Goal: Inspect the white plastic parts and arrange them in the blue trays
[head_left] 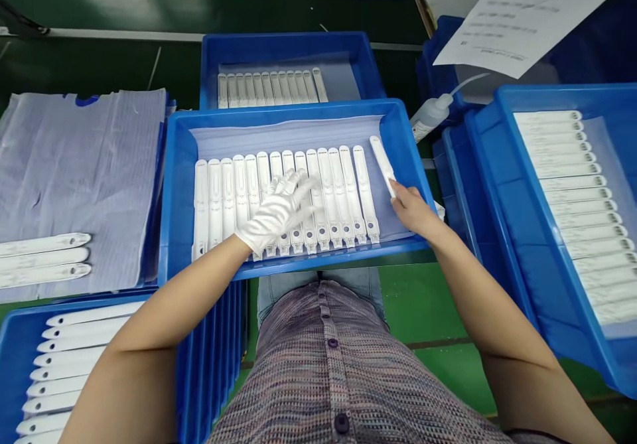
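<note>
Gloved left hand [276,212] is lying flat, fingers spread apart, pressing on the row of white plastic strips [318,195] lined up side by side in the middle blue tray [176,185]. Fingertips are reaching across several strips near the row's centre; nothing is being gripped. Bare right hand [413,208] is pinching the lower end of a single white strip [382,160], fingers closed on it. That strip is sitting at the right end of the row, tilted, apart from its neighbours, near the tray's right wall. Strips are resting on a grey-blue liner sheet [279,135] covering the tray floor.

Behind the middle tray, a second blue tray [212,56] is holding a shorter row of the same strips. To the right, a larger blue tray [502,185] is carrying a column of strips lying crosswise. A white squeeze bottle [430,115] is lying between the middle tray and the right one, nozzle pointing up and right. A printed paper sheet [522,16] is hanging over the top right. On the left, a stack of liner sheets [79,165] is bearing three strips, and a lower-left blue tray [10,351] is holding more. Person's patterned buttoned shirt [328,371] is filling the bottom centre.
</note>
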`<state>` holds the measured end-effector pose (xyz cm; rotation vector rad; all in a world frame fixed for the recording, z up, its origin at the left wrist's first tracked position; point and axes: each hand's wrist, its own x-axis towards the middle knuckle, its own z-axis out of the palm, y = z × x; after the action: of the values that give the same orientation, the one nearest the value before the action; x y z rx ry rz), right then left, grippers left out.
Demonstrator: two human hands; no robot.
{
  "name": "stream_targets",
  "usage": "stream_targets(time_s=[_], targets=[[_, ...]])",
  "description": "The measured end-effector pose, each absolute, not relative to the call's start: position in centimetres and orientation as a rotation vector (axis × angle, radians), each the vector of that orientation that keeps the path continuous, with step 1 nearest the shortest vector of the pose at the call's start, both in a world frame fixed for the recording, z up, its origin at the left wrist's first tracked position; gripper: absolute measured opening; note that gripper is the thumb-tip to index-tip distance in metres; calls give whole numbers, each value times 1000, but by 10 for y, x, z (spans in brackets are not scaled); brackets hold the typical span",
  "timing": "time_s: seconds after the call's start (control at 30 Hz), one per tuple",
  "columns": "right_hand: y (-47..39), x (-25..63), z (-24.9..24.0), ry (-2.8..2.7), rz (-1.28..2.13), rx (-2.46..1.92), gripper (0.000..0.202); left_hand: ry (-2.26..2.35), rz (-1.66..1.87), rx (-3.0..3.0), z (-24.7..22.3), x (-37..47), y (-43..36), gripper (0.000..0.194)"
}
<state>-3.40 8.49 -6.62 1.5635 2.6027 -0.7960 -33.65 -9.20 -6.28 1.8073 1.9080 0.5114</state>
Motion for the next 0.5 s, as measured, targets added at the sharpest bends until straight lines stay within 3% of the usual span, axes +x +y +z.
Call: stream_targets(time_s=[0.13,0.33,0.5], targets=[[66,-44,-71,2509,-711,1436,64,1939,139,1950,-72,-319,-93,75],[59,-34,-53,2738,-571,1396,50,1766,156,1857,-36,-359,-118,69],[72,3,-52,3112,-346,1780,43,2262,138,1704,-13,-422,-181,58]])
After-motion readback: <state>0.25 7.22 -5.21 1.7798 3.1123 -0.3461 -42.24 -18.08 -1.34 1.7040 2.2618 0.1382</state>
